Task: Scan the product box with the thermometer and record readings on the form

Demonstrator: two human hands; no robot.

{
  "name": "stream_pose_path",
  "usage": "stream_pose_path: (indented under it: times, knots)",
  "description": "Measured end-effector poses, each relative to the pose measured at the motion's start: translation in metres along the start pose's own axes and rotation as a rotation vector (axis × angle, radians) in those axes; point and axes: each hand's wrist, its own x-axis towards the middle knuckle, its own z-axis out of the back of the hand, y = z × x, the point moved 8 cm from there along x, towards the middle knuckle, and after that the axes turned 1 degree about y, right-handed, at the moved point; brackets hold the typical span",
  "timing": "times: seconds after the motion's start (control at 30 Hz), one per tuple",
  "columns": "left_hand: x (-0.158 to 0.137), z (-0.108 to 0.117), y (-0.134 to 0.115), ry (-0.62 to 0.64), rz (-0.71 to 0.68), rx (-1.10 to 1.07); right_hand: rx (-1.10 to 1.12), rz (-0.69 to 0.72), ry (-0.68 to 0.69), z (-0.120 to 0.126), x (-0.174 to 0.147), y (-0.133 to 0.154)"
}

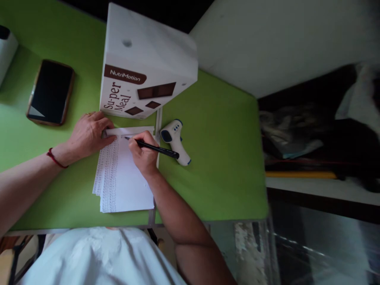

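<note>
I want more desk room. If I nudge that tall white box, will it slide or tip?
The box stands tall on a narrow base, so a high push probably tips it. Pushed low, it likely slides on the table.

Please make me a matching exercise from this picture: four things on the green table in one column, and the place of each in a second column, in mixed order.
Things:
1. phone
2. thermometer
3. pen
4. NutriMotion box

Places:
A. in the right hand, tip on the paper
B. standing behind the paper
C. flat on the table, beyond the left hand
D. lying just right of the paper

Pairs: 1-C, 2-D, 3-A, 4-B
</note>
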Motion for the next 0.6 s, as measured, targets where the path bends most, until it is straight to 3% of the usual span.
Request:
stream_pose_path:
  times: [0.2,0.33,0.47,0.6]
  knots:
    - [0.0,0.001,-0.001,-0.014,-0.019,-0.008,-0.109,0.096,-0.075,0.028,0.009,0.029]
    - [-0.001,0.001,-0.001,0.004,-0.017,-0.014,-0.302,0.373,0.097,0.047,0.015,0.057]
    - [-0.001,0.002,0.0,0.022,0.009,-0.003,-0.558,0.385,0.345,0.049,0.007,0.036]
    - [-0.001,0.003,0.0,0.022,0.008,-0.01,-0.746,0.335,0.47,0.042,-0.009,0.008]
